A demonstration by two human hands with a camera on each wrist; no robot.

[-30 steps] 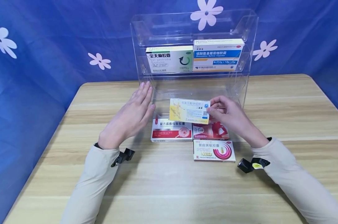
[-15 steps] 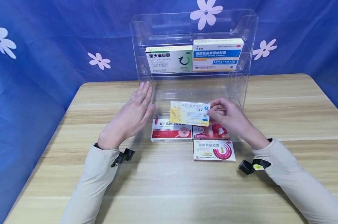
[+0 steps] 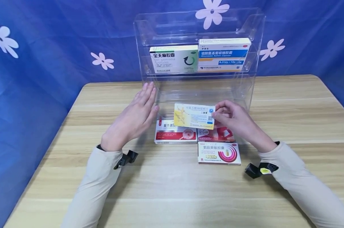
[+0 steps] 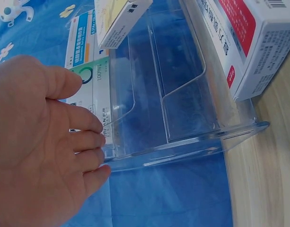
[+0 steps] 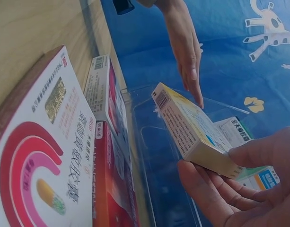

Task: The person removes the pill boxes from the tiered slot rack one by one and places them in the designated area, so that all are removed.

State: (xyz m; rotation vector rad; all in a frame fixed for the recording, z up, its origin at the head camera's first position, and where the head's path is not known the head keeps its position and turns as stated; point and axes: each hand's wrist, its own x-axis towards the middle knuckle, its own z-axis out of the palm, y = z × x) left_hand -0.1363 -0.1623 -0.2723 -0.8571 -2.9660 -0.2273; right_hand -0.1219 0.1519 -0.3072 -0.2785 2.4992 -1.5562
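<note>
My right hand [image 3: 238,122] pinches a white and yellow medicine box [image 3: 194,116] by its right end, thumb on the front face. The box hangs tilted in front of the lower part of a clear acrylic rack [image 3: 194,89]. In the right wrist view, the fingers of that hand [image 5: 244,184] lie under the box's end and the thumb over it. My left hand [image 3: 132,115] is at the rack's left side, fingers straight and together. The left wrist view has its palm [image 4: 36,142] facing the rack, fingertips overlapping the rack's edge, nothing held.
On the rack's upper tier stand a green-white box [image 3: 175,60] and a blue-white box [image 3: 224,56]. Low at the rack's front are a red-white box [image 3: 175,134] and a red box [image 3: 217,135]. A white-pink box [image 3: 219,153] lies nearer on the wooden table [image 3: 172,196].
The right hand has lowered the white and yellow box slightly, so it covers more of the red-white box. The left hand holds its place. The head view has shifted a little.
</note>
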